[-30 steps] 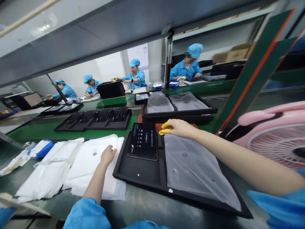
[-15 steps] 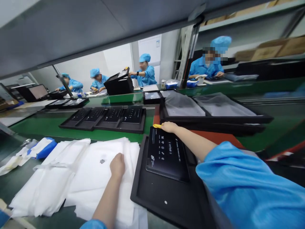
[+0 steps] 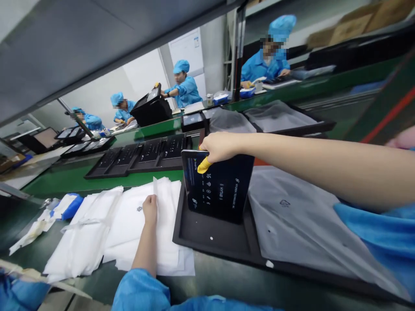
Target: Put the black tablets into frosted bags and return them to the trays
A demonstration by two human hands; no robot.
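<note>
Tablet (image 3: pixel 218 192) below R hand (image 3: pixel 221 147) (top edge pinched), L hand (image 3: pixel 150 210) on bags (image 3: pixel 128 229), grip unclear

Noted glossy, glass-like face on tablet (image 3: pixel 223 185); saw smooth matt black tray (image 3: pixel 223 242), frosted filmy plastic bag (image 3: pixel 295 216), wrinkled blue cloth sleeve (image 3: pixel 141 289).

The dark bench (image 3: pixel 220 276) bears stacked white pouches (image 3: pixel 129 229), a blue packet (image 3: pixel 71 208), a black tray (image 3: pixel 223 237).
</note>
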